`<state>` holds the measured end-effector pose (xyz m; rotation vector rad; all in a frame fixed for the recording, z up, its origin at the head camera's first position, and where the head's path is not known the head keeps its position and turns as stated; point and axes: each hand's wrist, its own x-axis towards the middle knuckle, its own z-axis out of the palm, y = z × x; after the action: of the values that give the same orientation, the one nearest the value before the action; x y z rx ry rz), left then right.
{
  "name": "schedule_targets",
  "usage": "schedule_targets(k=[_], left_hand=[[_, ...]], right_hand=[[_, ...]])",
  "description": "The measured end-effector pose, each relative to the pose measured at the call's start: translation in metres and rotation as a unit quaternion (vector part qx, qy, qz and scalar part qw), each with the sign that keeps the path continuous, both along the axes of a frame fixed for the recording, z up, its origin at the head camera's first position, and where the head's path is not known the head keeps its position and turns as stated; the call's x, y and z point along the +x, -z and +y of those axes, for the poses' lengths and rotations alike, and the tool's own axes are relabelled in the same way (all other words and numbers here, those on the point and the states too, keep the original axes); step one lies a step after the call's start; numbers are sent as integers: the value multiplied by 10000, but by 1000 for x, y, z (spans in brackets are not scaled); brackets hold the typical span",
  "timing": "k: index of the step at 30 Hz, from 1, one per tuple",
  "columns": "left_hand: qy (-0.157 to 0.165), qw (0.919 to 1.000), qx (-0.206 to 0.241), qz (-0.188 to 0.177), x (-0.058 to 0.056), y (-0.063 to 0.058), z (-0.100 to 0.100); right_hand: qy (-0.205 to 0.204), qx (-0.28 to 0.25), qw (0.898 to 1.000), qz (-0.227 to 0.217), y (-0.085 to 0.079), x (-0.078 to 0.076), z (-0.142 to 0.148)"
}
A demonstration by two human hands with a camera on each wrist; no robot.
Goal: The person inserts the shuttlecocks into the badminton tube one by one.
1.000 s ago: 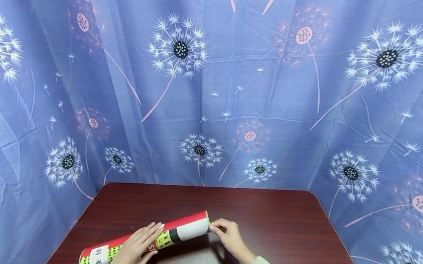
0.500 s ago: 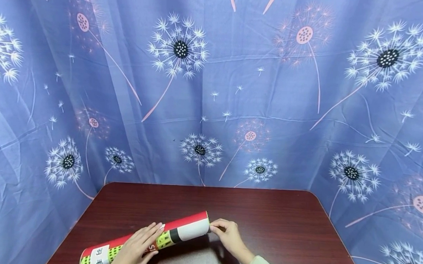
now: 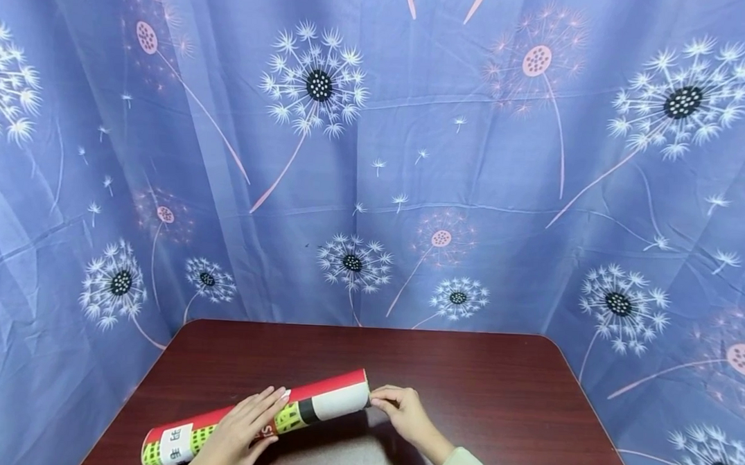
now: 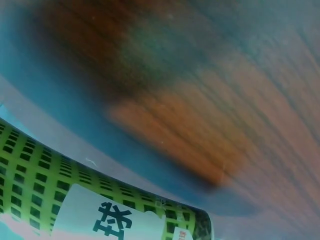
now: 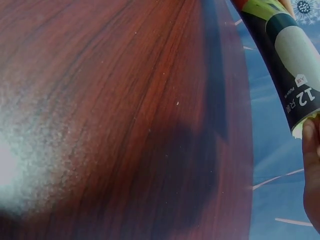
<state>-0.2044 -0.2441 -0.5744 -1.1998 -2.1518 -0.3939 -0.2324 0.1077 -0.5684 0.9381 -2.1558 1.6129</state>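
Observation:
A long shuttlecock tube (image 3: 340, 401) in red, white, black and green slants across the front of the table, its right end higher. My left hand (image 3: 242, 428) grips its middle, fingers over the top and thumb along the near side. At the right end, the thumb and forefinger of my right hand (image 3: 405, 414) pinch at the mouth. There the right wrist view shows the jagged yellow-green edge of a shuttlecock (image 5: 298, 131), mostly hidden inside the tube. The left wrist view catches the tube's green checked side (image 4: 37, 182) and white label, but not the left hand.
The dark red wooden table (image 3: 466, 368) has a rounded far edge. Behind and on both sides hangs a blue curtain (image 3: 401, 157) with dandelion prints. Shadows of the tube and hand fall on the tabletop, beside a bright glare patch.
The yellow-green edge that stuck out of the tube's right end has gone almost out of sight into the mouth. Both hands stay nearly where they were.

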Motion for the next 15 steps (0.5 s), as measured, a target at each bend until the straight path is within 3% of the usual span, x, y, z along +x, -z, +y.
schedule_targets(k=[8, 15], left_hand=[[-158, 9998, -85, 88, 2, 0, 0], [-83, 9999, -44, -50, 2, -1, 1]], right_hand=[[-323, -109, 9994, 70, 3, -3, 0], [-297, -25, 9996, 28, 2, -1, -2]])
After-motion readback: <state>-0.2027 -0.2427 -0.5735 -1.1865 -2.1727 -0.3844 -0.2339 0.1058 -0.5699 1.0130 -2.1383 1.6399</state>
